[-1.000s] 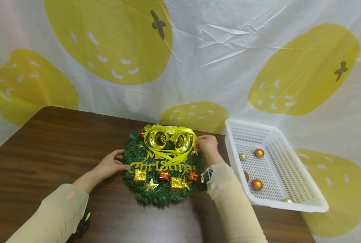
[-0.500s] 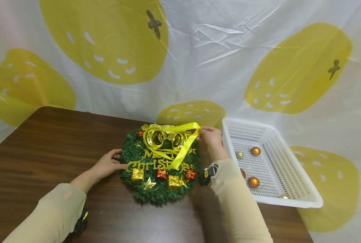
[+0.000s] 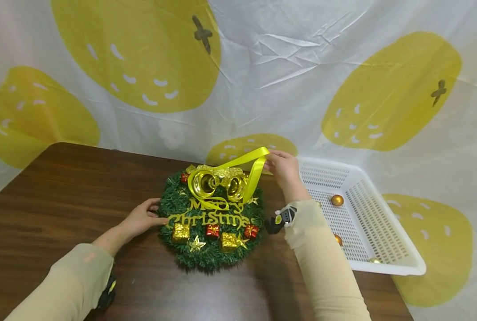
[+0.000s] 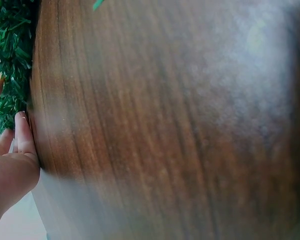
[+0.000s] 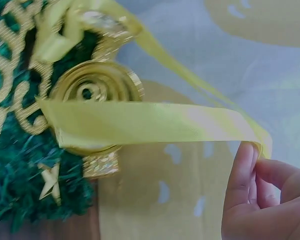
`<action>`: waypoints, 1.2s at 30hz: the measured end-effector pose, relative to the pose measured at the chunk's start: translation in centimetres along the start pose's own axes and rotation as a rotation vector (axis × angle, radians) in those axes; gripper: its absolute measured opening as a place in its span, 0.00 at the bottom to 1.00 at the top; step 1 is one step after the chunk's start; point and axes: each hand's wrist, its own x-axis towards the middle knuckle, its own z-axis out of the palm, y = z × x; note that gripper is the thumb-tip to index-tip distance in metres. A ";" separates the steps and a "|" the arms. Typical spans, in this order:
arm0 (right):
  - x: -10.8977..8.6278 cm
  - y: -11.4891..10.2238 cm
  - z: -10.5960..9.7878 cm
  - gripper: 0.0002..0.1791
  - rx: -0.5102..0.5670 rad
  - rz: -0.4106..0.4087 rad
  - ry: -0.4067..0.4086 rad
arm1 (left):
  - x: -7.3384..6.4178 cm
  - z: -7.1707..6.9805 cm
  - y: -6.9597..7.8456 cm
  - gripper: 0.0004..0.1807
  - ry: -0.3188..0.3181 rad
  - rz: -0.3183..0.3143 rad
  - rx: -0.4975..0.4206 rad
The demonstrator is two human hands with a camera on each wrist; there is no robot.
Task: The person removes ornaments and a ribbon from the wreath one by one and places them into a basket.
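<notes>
A green Christmas wreath [image 3: 206, 262] lies on the table, decorated with gold "Merry Christmas" lettering [image 3: 210, 219], small gift boxes, stars and two gold bells [image 3: 203, 183] near its far side. The person's left hand [image 3: 142, 217] holds the wreath's left edge, thumb on the upper side and fingers low against the greenery. At the far right, the right hand [image 3: 285, 171] pinches a yellow ribbon [image 3: 256, 174] and holds a loop of it raised. In the right wrist view the ribbon [image 5: 155, 122] stretches from thumb and fingertips back across a bell [image 5: 85, 82].
To the right stands a white perforated basket [image 3: 396, 269], with an orange ball [image 3: 337, 200], another one partly behind the sleeve and a small gold ball [image 3: 374, 260] inside. A patterned curtain [image 3: 278, 102] hangs behind the brown table [image 3: 82, 196].
The right hand has moved up and slightly right, lifting the ribbon from over the bells and lettering into a raised loop. The left hand stays at the wreath's edge.
</notes>
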 end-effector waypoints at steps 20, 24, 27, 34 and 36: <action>-0.9 -5.4 -3.3 0.07 0.298 -0.009 -0.058 | 0.2 0.1 0.1 0.46 0.007 0.007 -0.005; -0.9 -6.3 -4.3 0.10 0.365 -0.015 -0.079 | 0.2 0.0 -0.1 0.46 0.005 0.010 -0.010; -0.9 -6.9 -5.0 0.12 0.406 -0.030 -0.070 | 0.2 -0.1 -0.2 0.46 0.005 0.011 -0.007; -0.7 -7.6 -7.2 0.13 0.462 -0.043 -0.064 | 0.2 -0.2 -0.1 0.47 -0.006 0.002 -0.006; -0.7 -7.8 -7.9 0.13 0.471 -0.046 -0.072 | 0.2 -0.2 -0.1 0.47 -0.008 0.001 -0.010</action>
